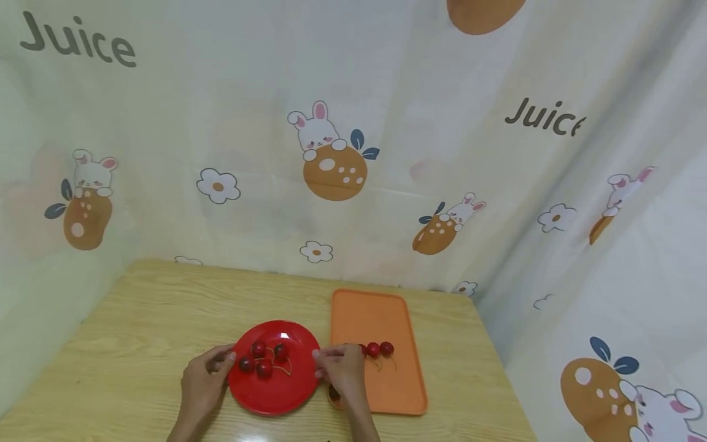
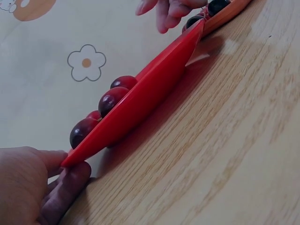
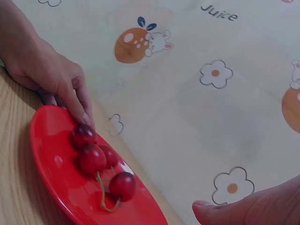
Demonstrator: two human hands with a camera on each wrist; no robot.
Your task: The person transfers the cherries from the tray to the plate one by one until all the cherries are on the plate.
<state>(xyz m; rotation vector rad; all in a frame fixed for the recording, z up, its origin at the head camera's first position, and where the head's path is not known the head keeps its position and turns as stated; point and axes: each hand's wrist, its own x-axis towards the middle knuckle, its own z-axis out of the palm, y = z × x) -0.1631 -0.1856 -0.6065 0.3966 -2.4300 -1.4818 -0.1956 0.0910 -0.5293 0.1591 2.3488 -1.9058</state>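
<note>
So your left hand (image 1: 201,380) has the near side of the red plate (image 1: 276,396) pinched, thumb up top and fingers tucked under the rim. Your right hand (image 1: 343,371) is across from that grip, just beside the opposite rim. From the left wrist view its fingers are loose and a bit spread, apart from the plate, so you're not pinching anything there. The plate sits right between your two hands. On it you've got four cherries (image 1: 264,368) bunched toward your left grip, with thin green stems curling off them. Just past your right hand there's an orange tray (image 1: 375,316) with more cherries (image 1: 373,350) in a row, partly hidden by that hand, so I can't tell how many. Under everything is a wood-grain table (image 1: 182,301), and beyond both hands hangs a pale cloth (image 1: 254,123) with bunnies, flowers and "Juice" printed on it.
</note>
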